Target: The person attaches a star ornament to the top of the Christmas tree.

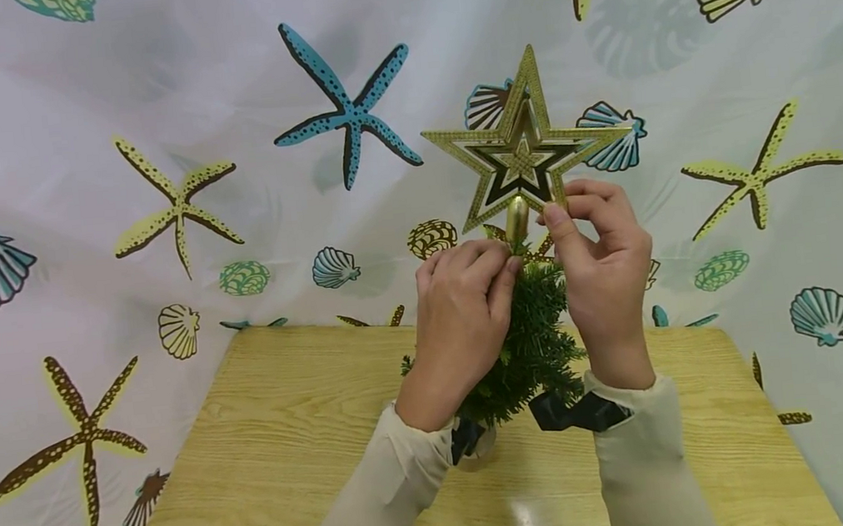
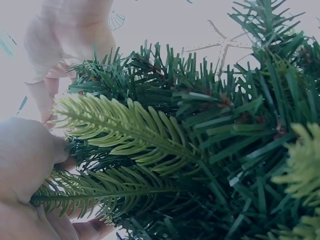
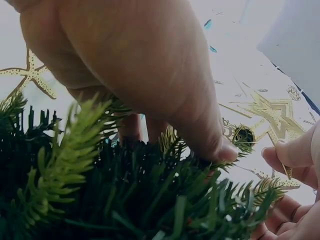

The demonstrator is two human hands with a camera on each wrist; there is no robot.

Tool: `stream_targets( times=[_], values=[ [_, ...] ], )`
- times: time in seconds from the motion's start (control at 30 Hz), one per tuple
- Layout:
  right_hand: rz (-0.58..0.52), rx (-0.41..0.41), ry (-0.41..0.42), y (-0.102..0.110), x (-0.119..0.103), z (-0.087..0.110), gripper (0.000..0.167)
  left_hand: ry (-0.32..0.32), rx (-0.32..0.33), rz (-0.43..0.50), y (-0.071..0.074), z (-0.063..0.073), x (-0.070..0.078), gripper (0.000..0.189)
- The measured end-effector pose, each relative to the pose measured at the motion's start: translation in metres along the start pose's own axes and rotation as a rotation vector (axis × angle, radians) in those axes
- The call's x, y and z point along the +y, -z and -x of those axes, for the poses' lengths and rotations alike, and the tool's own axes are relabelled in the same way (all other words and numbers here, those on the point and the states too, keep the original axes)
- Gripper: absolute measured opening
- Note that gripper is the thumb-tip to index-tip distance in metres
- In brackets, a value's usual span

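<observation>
Curtain (image 1: pixel 152 111) printed with starfish and shells hangs behind the wooden surface (image 1: pixel 294 441); a small green tree (image 1: pixel 530 345) stands on it near the middle, its needles filling both wrist views (image 2: pixel 200 150) (image 3: pixel 125 195); my forearms and sleeves (image 1: pixel 409 464) cover its base. My left hand (image 1: pixel 464 318) curls its grip round the tree's tip, fingertips pinching just under the star's gold socket; my right hand (image 1: pixel 601 256) pinches a lower point of the gold star (image 1: pixel 524 149), thumb in front; the star sits upright above the treetop, its socket (image 1: pixel 516 219) touching the tip.
</observation>
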State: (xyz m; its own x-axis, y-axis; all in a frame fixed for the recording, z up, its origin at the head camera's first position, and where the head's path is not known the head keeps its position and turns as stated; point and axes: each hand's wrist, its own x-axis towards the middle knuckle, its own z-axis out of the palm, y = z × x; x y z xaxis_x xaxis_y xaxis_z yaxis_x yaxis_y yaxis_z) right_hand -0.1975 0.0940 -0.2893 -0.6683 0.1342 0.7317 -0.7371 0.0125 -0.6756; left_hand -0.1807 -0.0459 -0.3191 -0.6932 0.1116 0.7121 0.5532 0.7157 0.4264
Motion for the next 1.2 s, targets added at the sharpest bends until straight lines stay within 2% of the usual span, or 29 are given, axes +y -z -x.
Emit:
stream_targets(
  times=[0.47, 0.83, 1.2],
  values=[
    [0.028, -0.016, 0.013, 0.004, 0.006, 0.004, 0.022, 0.004, -0.008, -0.009, -0.002, 0.0, -0.002, 0.029],
    [0.118, -0.006, 0.039, 0.006, 0.008, 0.006, 0.021, -0.001, -0.006, -0.013, -0.003, 0.0, -0.002, 0.029],
    [0.17, -0.059, 0.063, 0.013, 0.006, 0.005, 0.015, 0.009, -0.022, -0.011, -0.002, 0.002, -0.001, 0.025]
  ],
)
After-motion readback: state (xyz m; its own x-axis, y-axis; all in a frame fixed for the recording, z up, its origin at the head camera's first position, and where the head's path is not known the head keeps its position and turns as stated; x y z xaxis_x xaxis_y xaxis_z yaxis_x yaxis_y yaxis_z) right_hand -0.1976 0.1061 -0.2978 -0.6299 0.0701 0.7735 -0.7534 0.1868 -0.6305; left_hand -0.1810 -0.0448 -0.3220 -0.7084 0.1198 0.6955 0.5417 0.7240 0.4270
